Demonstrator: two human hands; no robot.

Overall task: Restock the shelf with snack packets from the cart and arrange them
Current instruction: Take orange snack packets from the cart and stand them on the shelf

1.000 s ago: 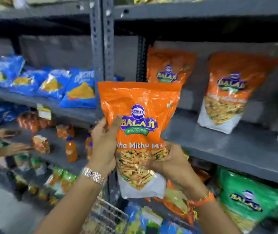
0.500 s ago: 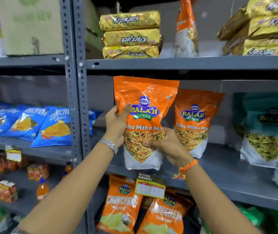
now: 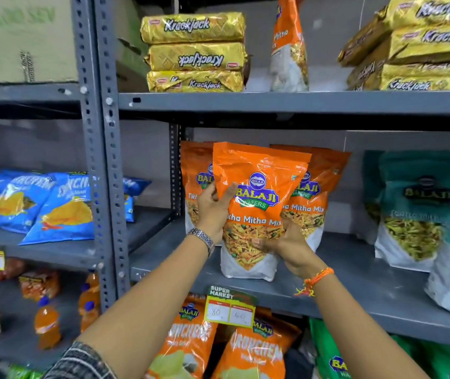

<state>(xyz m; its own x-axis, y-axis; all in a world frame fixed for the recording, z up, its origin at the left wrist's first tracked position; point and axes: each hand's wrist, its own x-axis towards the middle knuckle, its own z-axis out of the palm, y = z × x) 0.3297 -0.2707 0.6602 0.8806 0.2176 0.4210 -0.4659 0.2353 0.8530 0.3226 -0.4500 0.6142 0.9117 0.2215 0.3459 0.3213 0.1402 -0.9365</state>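
An orange Balaji Tikha Mitha Mix packet (image 3: 256, 203) stands upright on the grey middle shelf (image 3: 355, 283), its white base resting near the front edge. My left hand (image 3: 213, 212) grips its left side at mid height. My right hand (image 3: 286, 244) holds its lower right corner. Two more orange packets of the same kind stand behind it, one to the left (image 3: 195, 173) and one to the right (image 3: 317, 192). The cart is out of view.
Teal Balaji packets (image 3: 412, 212) stand to the right on the same shelf. Gold Krackjack packs (image 3: 195, 53) are stacked on the shelf above. A price tag (image 3: 230, 307) hangs from the shelf edge. Blue packets (image 3: 62, 212) lie beyond the grey upright post (image 3: 101, 160).
Both hands have carried the orange packet forward and down onto the middle shelf, in front of the two orange packets. The view has moved closer to the shelf.
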